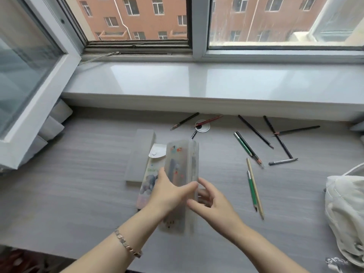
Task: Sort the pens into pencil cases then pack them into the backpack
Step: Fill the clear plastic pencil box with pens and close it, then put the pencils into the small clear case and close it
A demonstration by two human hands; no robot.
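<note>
Both hands are on the translucent pencil case (181, 164), left hand (169, 192) gripping its face, right hand (212, 203) pinching its edge, loose pens (255, 131) scattered to its right, backpack (346, 209) farther right, and tipped up like this it could slip and spill its contents.

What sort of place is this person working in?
Likely a study desk at home or in a dorm: a grey desk under a window sill, a brick apartment block outside, and loose pencils beside a translucent pencil case.

Home study: desk (78, 154) by window (137, 22)
</note>
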